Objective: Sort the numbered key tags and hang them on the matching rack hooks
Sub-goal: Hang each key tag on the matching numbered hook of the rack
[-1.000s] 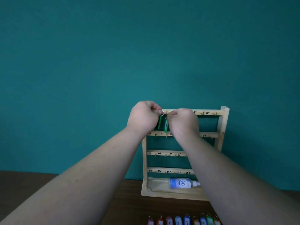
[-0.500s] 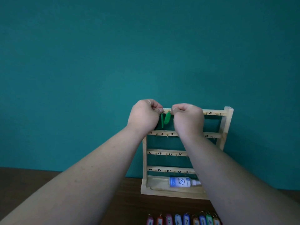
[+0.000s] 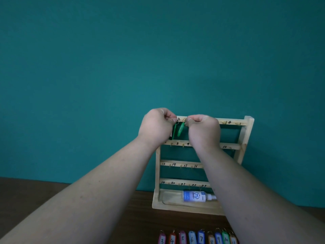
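A wooden key rack [image 3: 248, 136] with four numbered bars stands against the teal wall. Both hands are up at its top bar. My left hand [image 3: 156, 125] pinches the ring of a dark green tag [image 3: 174, 132] that hangs on edge at the bar's left end. My right hand [image 3: 204, 131] pinches the ring of a brighter green tag [image 3: 180, 129] beside the number 2. Whether either ring sits on a hook is hidden by the fingers. A row of coloured tags [image 3: 197, 238] numbered from 3 upward lies along the table's near edge.
A small white and blue bottle [image 3: 195, 196] lies on its side in the rack's base tray [image 3: 175, 207]. The dark wooden table [image 3: 140, 217] runs under my forearms. Hooks on the lower bars hang bare where visible.
Both hands rose slightly along the top bar. The right hand shifted right, and its green tag swung from hanging straight to tilted beside the number 2.
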